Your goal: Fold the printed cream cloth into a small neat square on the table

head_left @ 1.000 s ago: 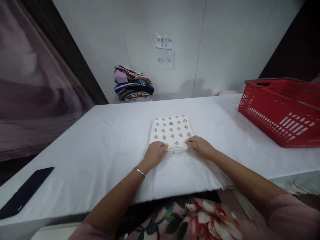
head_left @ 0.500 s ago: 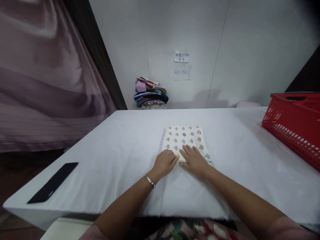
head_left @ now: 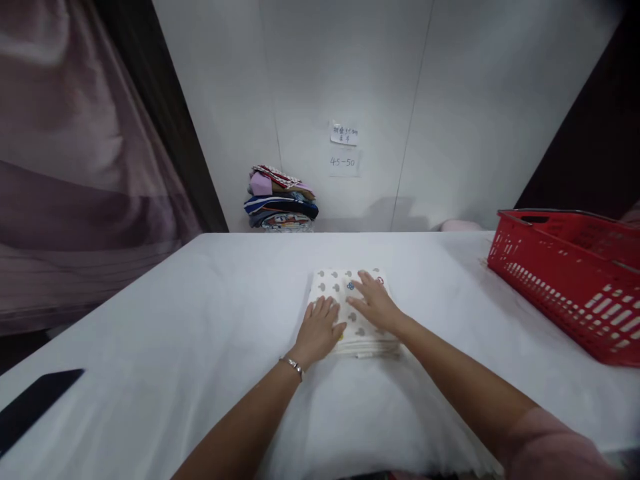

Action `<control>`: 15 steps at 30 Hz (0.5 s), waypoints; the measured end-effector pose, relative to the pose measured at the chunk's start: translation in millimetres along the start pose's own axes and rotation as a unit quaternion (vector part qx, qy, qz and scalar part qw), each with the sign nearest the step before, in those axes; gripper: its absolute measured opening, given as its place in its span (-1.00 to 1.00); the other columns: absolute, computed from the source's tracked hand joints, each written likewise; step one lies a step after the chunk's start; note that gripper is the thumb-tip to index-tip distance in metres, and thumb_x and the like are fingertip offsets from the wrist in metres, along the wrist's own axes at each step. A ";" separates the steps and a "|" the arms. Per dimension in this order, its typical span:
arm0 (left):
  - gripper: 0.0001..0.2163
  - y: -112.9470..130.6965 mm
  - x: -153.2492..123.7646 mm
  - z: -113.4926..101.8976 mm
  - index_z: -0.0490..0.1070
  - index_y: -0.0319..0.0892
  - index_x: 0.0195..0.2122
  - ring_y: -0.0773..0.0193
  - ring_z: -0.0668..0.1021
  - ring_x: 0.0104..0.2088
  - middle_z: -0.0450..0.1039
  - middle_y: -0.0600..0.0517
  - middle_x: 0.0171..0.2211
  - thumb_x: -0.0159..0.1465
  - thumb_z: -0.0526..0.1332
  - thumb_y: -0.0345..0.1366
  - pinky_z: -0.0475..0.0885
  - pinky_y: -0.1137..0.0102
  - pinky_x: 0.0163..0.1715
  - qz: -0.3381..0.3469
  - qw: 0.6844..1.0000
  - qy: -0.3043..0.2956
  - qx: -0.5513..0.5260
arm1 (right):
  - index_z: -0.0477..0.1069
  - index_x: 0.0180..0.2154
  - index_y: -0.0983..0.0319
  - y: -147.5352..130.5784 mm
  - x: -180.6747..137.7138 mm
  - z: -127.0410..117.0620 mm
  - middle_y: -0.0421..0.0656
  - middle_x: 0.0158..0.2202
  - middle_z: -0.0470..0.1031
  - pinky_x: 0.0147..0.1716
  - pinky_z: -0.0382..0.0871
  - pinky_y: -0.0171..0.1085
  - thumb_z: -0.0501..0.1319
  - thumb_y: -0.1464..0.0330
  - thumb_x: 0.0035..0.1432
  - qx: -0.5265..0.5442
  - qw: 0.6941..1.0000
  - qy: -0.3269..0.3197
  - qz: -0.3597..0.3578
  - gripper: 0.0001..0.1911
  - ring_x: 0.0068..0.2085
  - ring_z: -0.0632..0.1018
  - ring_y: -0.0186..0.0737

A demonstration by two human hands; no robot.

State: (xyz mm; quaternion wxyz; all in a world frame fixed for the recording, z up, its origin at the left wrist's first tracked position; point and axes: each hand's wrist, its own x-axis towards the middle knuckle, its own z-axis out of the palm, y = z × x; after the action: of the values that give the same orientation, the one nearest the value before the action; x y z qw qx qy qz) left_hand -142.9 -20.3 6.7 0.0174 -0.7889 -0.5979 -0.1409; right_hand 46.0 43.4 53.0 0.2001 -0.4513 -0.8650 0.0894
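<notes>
A folded white cloth (head_left: pixel 336 288) with small grey prints lies in the middle of the white-covered table (head_left: pixel 200 313). My left hand (head_left: pixel 320 327) lies flat on the cloth's near left part, fingers stretched out, a bracelet on the wrist. My right hand (head_left: pixel 373 303) lies flat on the cloth's right part, fingers spread and reaching toward its far edge. Neither hand grips anything.
A red plastic basket (head_left: pixel 575 280) stands at the table's right. A stack of folded clothes (head_left: pixel 280 200) sits at the far edge against the white wall with paper notes (head_left: pixel 343 147). A dark phone (head_left: pixel 30 410) lies near left. A mauve curtain (head_left: pixel 75 167) hangs left.
Both hands have slid from the cloth's near edge up onto its top and flattened out; the left hand's fingers have uncurled.
</notes>
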 end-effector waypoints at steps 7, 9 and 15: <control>-0.57 -2.0 -4.3 0.3 0.18 -0.07 0.21 0.04 0.08 0.30 0.08 -0.03 0.28 0.34 -0.01 -0.12 0.00 0.00 0.23 -0.002 1.000 0.001 -0.016 | 0.09 0.24 0.27 48.7 30.2 42.0 0.13 0.30 0.01 0.12 0.07 0.15 -0.07 0.07 0.28 -0.112 0.981 0.009 0.158 -0.38 0.29 0.06 0.13; -0.56 -2.6 -4.6 -2.0 0.16 -0.08 0.22 0.06 0.07 0.30 0.07 -0.02 0.29 0.33 -0.01 -0.11 0.00 0.00 0.23 -0.005 1.000 -0.011 -0.018 | 0.11 0.23 0.22 58.1 26.9 53.2 0.10 0.30 0.03 0.11 0.11 0.13 -0.06 0.05 0.27 -0.112 0.982 0.024 0.151 -0.40 0.28 0.09 0.13; -0.55 -4.2 42.0 -27.5 0.31 -0.12 0.09 0.02 0.16 0.26 0.16 -0.11 0.25 0.30 0.00 0.01 0.08 -0.02 0.19 -0.036 0.997 -0.064 -0.033 | 0.15 0.21 0.16 66.1 26.2 62.6 0.11 0.23 0.16 0.04 0.21 0.11 0.03 0.10 0.25 -0.116 0.984 0.088 0.105 -0.44 0.24 0.18 0.14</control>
State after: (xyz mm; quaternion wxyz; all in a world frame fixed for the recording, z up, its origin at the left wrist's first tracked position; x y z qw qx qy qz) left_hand -142.1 14.9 42.7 -0.0519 -0.7741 -0.6212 -0.1102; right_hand 55.1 104.5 -18.8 0.2113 -0.5661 -0.7962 -0.0313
